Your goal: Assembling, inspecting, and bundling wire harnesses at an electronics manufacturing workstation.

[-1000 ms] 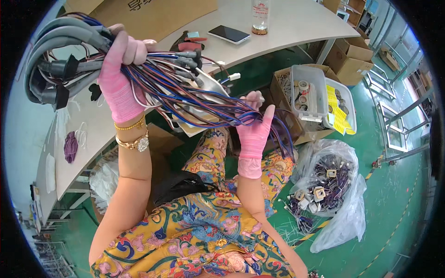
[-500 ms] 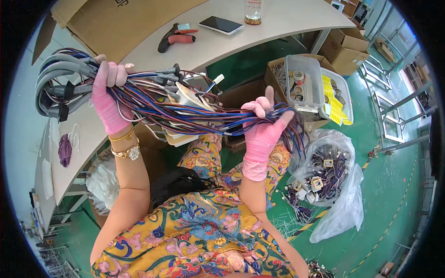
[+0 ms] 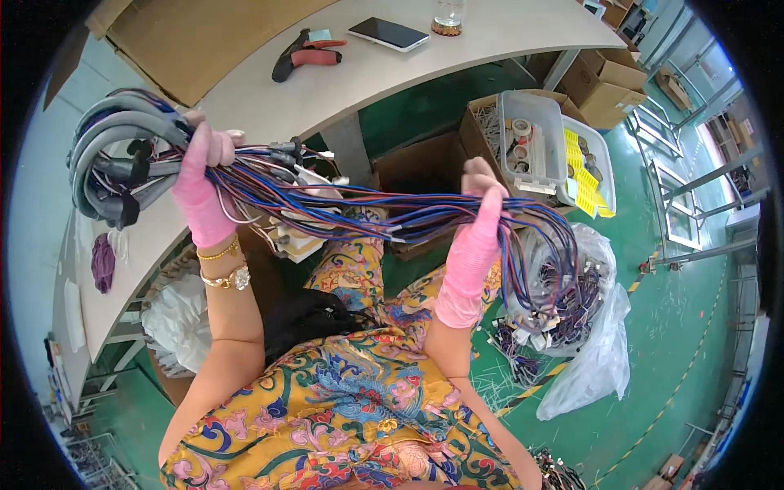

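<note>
A thick bundle of wire harnesses (image 3: 327, 211) stretches across in front of me, its wires blue, black, brown and white. My left hand (image 3: 206, 171), in a pink glove with bare fingertips, is closed round it near the looped grey cables (image 3: 122, 139) with black rubber sleeves. My right hand (image 3: 475, 237), gloved alike, is wrapped round the wires farther right, its inner fingers partly hidden. Beyond it the loose ends bend down, with small pale connectors (image 3: 543, 322) at their tips. White and cream connector pieces (image 3: 298, 241) hang from the middle of the bundle.
On the curved table (image 3: 359, 77) lie a red-handled tool (image 3: 306, 59), a phone (image 3: 389, 33) and a glass jar (image 3: 447, 18). Clear plastic bins (image 3: 531, 143) top a carton at right. A plastic bag (image 3: 584, 392) with more harnesses rests on the green floor. A large carton stands at upper left.
The wires right of my right hand now reach farther right and hang down with their connectors showing. The stretch between my hands is straighter. My left hand keeps its hold.
</note>
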Motion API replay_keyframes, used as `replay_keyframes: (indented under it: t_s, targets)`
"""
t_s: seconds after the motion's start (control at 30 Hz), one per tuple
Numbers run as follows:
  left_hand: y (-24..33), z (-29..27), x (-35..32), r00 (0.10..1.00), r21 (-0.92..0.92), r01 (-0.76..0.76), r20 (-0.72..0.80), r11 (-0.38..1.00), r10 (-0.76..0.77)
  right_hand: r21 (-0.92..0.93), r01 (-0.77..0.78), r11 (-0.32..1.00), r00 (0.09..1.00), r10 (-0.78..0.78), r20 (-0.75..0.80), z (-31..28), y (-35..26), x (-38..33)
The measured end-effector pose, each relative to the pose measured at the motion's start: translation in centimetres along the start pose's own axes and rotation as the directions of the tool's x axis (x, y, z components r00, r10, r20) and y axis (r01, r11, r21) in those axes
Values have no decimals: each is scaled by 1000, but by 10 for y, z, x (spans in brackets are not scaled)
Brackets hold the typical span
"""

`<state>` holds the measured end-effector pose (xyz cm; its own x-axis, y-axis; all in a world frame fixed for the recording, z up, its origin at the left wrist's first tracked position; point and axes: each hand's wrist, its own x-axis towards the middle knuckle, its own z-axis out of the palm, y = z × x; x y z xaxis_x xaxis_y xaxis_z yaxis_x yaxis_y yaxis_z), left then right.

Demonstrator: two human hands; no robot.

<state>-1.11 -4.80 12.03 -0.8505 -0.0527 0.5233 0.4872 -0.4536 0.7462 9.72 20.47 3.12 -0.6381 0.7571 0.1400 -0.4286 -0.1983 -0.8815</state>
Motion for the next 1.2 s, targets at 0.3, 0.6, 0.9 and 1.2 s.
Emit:
replay_keyframes:
  t_s: [0.3, 0.6, 0.9, 1.2]
  targets:
    - [-13, 47, -43, 889, 96, 429, 130, 898, -439, -85, -82, 993, 819, 116, 561, 37, -47, 29]
    - [-54, 60, -55, 875, -205, 485, 122, 850, -469, -530, 481, 698, 815, -133, 564, 63, -7, 42]
    - [-81, 67, -69, 908, -88, 395, -109, 914, -403, -799, 598, 56, 793, 97, 601, 97, 4, 22]
    - [-78, 52, -67, 874, -200, 431, -148, 880, -462, -603, 788, -123, 608, 12, 793, 83, 2, -11]
